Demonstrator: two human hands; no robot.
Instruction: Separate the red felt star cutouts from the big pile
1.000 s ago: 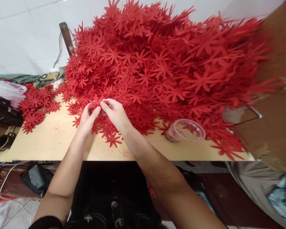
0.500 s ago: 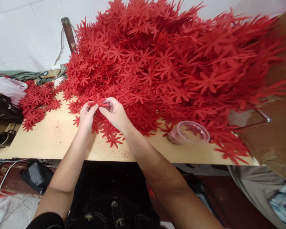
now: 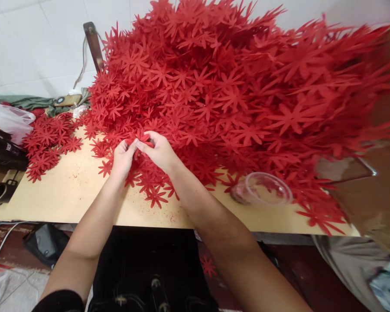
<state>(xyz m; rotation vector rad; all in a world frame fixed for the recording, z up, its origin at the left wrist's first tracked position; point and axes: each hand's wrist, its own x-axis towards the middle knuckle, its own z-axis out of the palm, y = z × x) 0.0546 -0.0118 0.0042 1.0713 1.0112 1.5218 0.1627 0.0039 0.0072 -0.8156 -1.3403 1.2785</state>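
Note:
Between my two hands is a red flower-shaped cutout (image 3: 144, 138) with narrow petals, partly covered by my fingers. My left hand (image 3: 122, 156) pinches its left side, thumb pointing inward. On the other side my right hand (image 3: 159, 149) grips it, the thumb tip close to the left thumb. Both hands are in front of a large heap of the same red flower cutouts (image 3: 195, 91), and a few loose ones lie just below them on the wooden tabletop (image 3: 74, 190).
A smaller pile of red cutouts (image 3: 48, 138) lies at the left, near a clear plastic bag (image 3: 9, 121). A round clear plastic tub (image 3: 269, 188) stands right of my arm. Cardboard (image 3: 377, 190) borders the right side. One cutout (image 3: 208, 266) lies below the table.
The flower cutout was spread flat between my fingers; now its petals look bunched and more covered. My thumbs have come closer together. The view has shifted slightly.

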